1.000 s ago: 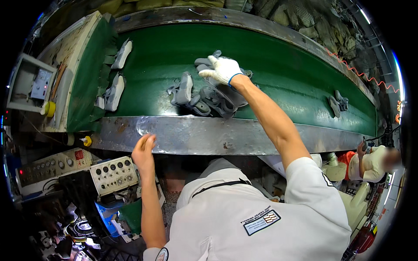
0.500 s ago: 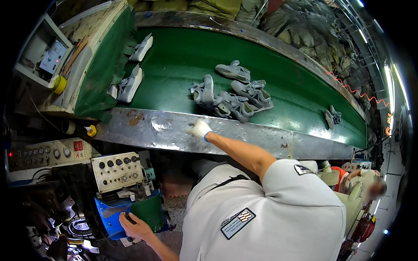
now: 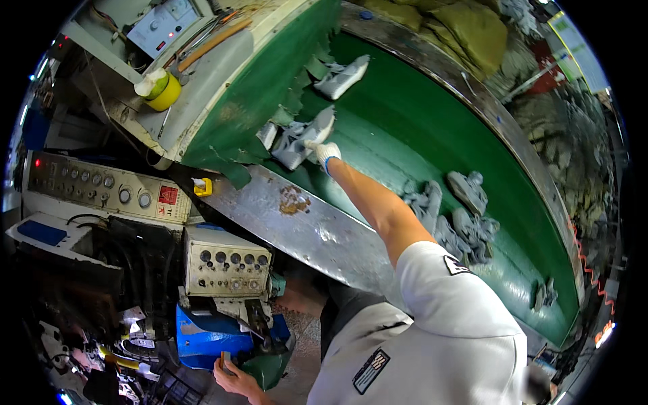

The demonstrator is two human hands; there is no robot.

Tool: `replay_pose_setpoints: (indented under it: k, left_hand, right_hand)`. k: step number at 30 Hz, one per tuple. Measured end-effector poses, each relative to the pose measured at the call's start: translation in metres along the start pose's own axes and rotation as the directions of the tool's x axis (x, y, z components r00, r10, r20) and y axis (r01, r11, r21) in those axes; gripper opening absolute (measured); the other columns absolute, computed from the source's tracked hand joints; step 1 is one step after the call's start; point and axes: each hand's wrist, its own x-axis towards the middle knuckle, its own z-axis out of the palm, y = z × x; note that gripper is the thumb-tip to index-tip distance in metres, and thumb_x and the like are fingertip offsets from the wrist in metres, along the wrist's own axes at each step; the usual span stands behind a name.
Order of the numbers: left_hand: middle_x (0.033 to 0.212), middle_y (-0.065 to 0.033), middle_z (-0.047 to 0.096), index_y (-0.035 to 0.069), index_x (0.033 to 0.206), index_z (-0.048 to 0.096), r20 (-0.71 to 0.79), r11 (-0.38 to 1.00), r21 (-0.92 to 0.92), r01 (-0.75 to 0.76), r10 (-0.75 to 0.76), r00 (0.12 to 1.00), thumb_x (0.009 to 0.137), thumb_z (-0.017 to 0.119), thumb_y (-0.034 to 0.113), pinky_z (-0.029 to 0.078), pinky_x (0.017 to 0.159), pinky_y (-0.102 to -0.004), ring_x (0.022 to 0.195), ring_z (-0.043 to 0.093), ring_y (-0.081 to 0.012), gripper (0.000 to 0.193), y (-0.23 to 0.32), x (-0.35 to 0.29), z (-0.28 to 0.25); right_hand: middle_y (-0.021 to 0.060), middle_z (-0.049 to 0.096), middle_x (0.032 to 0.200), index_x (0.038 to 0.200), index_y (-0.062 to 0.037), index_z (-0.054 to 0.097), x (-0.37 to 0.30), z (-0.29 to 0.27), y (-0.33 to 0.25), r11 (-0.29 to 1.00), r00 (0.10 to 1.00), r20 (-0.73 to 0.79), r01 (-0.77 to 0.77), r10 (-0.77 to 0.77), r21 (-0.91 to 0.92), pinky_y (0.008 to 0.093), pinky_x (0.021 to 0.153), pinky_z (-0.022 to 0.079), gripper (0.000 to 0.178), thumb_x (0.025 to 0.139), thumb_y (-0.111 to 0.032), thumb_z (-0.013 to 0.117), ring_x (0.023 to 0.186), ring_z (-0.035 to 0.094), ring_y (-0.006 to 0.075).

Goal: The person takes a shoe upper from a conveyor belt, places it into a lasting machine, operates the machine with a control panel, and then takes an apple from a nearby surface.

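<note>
My right hand [image 3: 322, 152], in a white knitted glove, reaches over the green conveyor belt [image 3: 378, 108]. Its fingers are closed at the pale sole edge of a grey shoe [image 3: 297, 140] that lies tilted by the torn green flap. Another grey shoe [image 3: 343, 77] rests farther back, partly under that flap. At the lower left, my bare left hand [image 3: 236, 379] has its fingers bent around a small brown-edged block [image 3: 226, 359], whose kind I cannot make out. That hand is beside a blue machine part [image 3: 209, 339] and a green curved sheet [image 3: 271, 368].
A bare metal ledge [image 3: 317, 236] edges the belt. Several grey shoes [image 3: 466, 229] lie in a heap farther right. Control boxes with knobs [image 3: 227, 263] stand left of me. A yellow tub [image 3: 164, 94] and a hammer [image 3: 214, 44] rest on the hood. Sacks [image 3: 466, 34] line the far side.
My right hand has gone from above the metal ledge to the grey shoe by the flap. The view has turned left, and my left hand stays low beside the blue machine part.
</note>
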Motion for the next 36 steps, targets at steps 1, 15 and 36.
replay_pose_setpoints:
  k: [1,15,36]
  left_hand:
    - [0.110,-0.0148,0.070,0.002,0.117,0.067,-0.001,1.000,0.008,0.024,-0.024,1.000,0.106,0.056,0.034,0.049,0.089,-0.0452,0.101,0.065,-0.0353,0.036,0.001,-0.002,0.002]
    - [0.098,-0.0094,0.073,-0.001,0.107,0.072,0.254,0.797,-0.507,0.329,-0.226,0.940,0.100,0.067,0.016,0.051,0.075,-0.0322,0.085,0.064,-0.0154,0.019,0.038,0.038,-0.019]
    - [0.105,-0.0069,0.073,0.001,0.116,0.072,0.518,-0.063,-0.855,0.516,-0.180,0.836,0.085,0.079,0.017,0.057,0.081,-0.0284,0.092,0.070,-0.0139,0.036,-0.127,0.131,-0.050]
  right_hand:
    - [0.0280,0.070,0.122,0.131,0.0116,0.059,0.012,0.018,-0.016,0.999,1.000,-0.016,0.025,-0.025,0.024,0.0460,0.097,0.053,0.094,0.072,-0.057,0.085,0.118,0.067,0.0386]
    - [0.0212,0.054,0.146,0.151,0.0011,0.042,-0.184,-0.012,0.009,0.737,0.479,0.764,-0.300,-0.433,0.606,0.0518,0.117,0.041,0.078,0.090,-0.031,0.079,0.133,0.055,0.0369]
    - [0.0133,0.059,0.137,0.147,0.0059,0.046,-0.575,0.231,-0.001,0.995,0.083,0.994,0.075,-0.066,0.060,0.0344,0.109,0.042,0.067,0.094,-0.029,0.066,0.123,0.056,0.0205]
